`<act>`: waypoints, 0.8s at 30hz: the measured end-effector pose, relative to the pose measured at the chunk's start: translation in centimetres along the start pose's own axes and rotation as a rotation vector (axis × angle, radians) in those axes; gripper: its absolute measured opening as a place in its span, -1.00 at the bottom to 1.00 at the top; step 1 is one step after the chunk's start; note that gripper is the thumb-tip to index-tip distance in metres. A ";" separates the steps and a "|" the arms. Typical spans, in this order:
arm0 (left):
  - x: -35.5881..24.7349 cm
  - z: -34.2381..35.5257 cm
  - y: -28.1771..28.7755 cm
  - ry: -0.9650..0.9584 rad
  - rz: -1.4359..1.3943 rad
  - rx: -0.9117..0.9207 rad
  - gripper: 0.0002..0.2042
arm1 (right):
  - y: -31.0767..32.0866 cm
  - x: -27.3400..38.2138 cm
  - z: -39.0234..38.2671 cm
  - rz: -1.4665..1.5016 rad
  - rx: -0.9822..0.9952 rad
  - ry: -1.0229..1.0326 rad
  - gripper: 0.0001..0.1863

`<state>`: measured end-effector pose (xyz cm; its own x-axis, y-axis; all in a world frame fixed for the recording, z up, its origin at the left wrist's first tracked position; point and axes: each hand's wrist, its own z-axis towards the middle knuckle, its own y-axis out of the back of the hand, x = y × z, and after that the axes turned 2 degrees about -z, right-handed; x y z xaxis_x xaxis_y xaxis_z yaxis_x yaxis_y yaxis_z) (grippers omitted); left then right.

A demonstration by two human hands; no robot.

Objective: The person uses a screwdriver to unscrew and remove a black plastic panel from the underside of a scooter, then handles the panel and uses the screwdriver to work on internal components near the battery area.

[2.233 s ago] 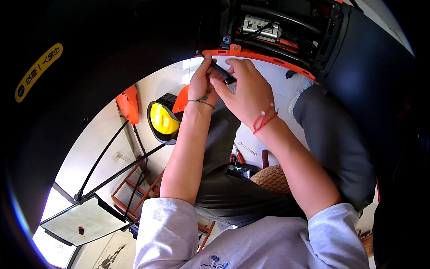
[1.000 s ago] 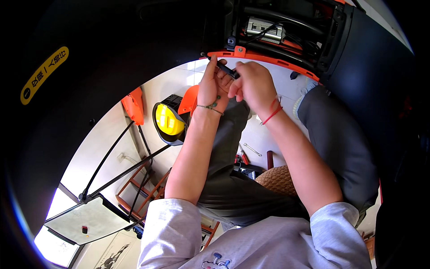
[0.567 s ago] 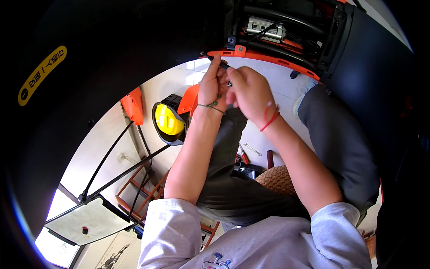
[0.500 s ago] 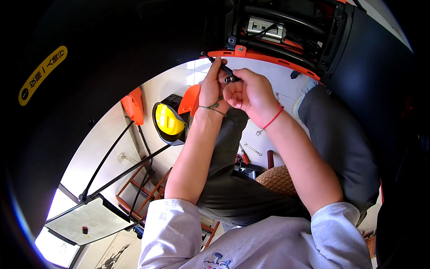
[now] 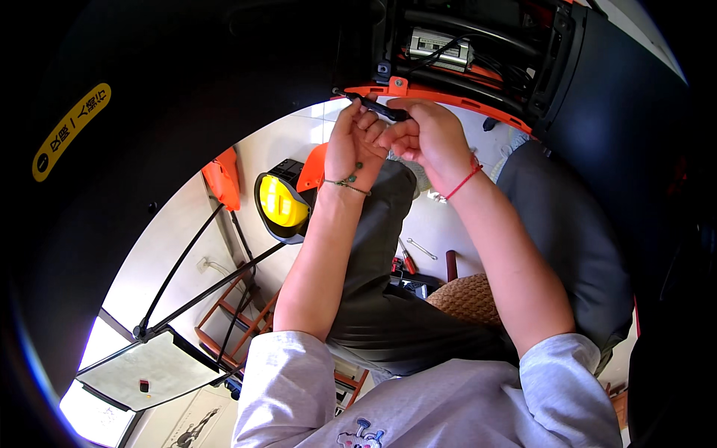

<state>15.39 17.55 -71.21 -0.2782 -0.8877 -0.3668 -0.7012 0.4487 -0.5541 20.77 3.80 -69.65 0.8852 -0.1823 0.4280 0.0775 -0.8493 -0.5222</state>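
A slim black rod-shaped tool (image 5: 385,110) with a small metal tip lies slantwise at the orange metal rim (image 5: 463,103) of a dark machine. Its exact kind I cannot make out. My left hand (image 5: 355,142) holds the rod near its left part, fingers curled and palm turned up. At the rod's right end, my right hand (image 5: 435,134) grips it between thumb and bent fingers. The tip points left, close to the rim's left end; whether it touches anything there is too small to tell.
Above the hands, a silver box (image 5: 439,48) with black cables sits inside the machine. Dark panels curve around the left and right. On the floor are a yellow piece in a black shell (image 5: 282,201), a wrench (image 5: 422,249) and a red screwdriver (image 5: 408,261). A woven seat (image 5: 463,300) shows below.
The rod's right end has swung up, so the rod lies flatter along the rim. My right hand has risen and turned with it; my left fingers have shifted slightly left.
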 end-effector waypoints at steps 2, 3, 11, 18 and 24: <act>0.0 -0.1 0.0 -0.003 -0.045 -0.016 -0.85 | 0.4 -0.9 0.2 -0.537 -0.148 0.188 -0.62; 0.0 -0.1 0.0 -0.009 -0.057 -0.018 -0.85 | 0.4 -1.6 -0.1 -1.002 -0.282 0.377 -0.63; 0.3 -0.2 -0.9 -0.041 0.027 -0.115 -0.86 | -0.6 -1.3 -0.5 -1.090 -0.166 0.571 -0.62; 0.6 -0.4 -1.1 -0.053 0.109 -0.186 -0.82 | -0.7 -1.7 0.0 -1.028 -0.249 0.806 -0.59; 0.5 -0.3 -0.5 -0.073 0.118 -0.180 -0.78 | 0.3 -1.9 0.5 -0.584 -0.101 0.486 -0.63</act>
<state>15.39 16.79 -70.87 -0.3211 -0.8177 -0.4778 -0.7743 0.5172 -0.3647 19.33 4.13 -70.96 0.4100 0.1323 0.9024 0.4078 -0.9116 -0.0516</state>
